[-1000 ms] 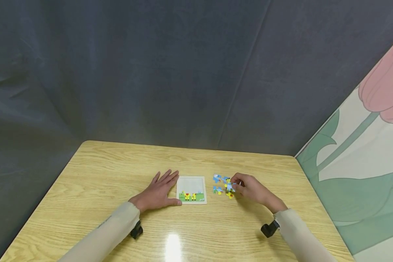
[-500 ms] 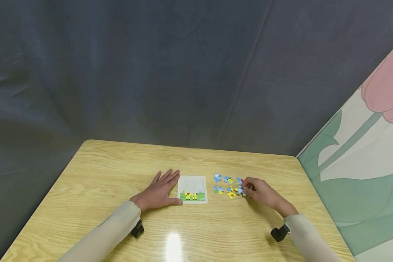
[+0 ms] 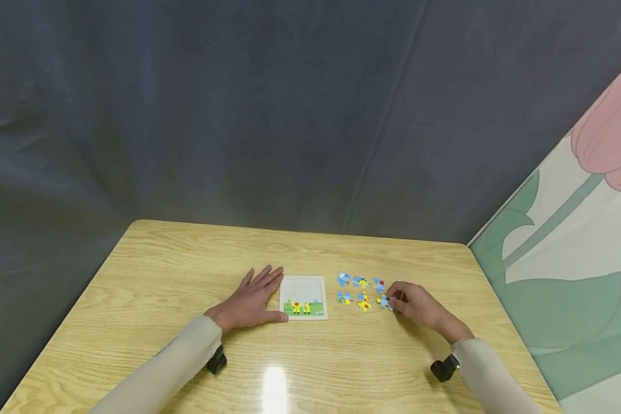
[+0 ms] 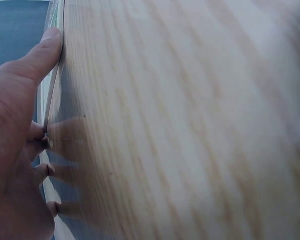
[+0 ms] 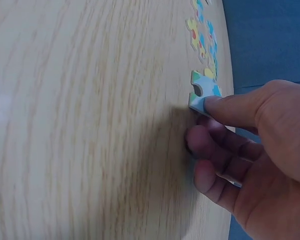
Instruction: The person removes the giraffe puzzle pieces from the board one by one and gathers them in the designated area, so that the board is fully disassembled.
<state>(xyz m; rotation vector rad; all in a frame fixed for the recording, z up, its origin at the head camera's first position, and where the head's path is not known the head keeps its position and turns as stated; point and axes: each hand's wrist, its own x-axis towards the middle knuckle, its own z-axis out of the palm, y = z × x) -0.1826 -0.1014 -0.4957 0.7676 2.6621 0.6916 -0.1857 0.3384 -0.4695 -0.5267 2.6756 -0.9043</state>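
My left hand [image 3: 249,303] lies flat with its fingers spread, thumb and fingertips against the left side of a white puzzle tray [image 3: 325,299]. Along the tray's bottom is a green strip with yellow animal legs; its upper part is bare white. My right hand [image 3: 419,306] pinches a light blue jigsaw piece [image 3: 384,302] at the right end of a loose group. In the right wrist view the thumb presses on this piece [image 5: 208,86], which is low at the tabletop, and the other fingers are curled beneath the thumb. Whether the piece touches the table I cannot tell.
Several loose pieces lie in two rough rows right of the tray, among them a yellow piece [image 3: 364,305] and a blue piece with a red spot [image 3: 379,284]. A dark curtain [image 3: 290,144] hangs behind the wooden table [image 3: 310,368]; a flowered panel [image 3: 574,299] stands at right.
My right hand has moved right with the blue piece, away from the other pieces, which now lie more spread out. The left hand has stayed beside the tray.
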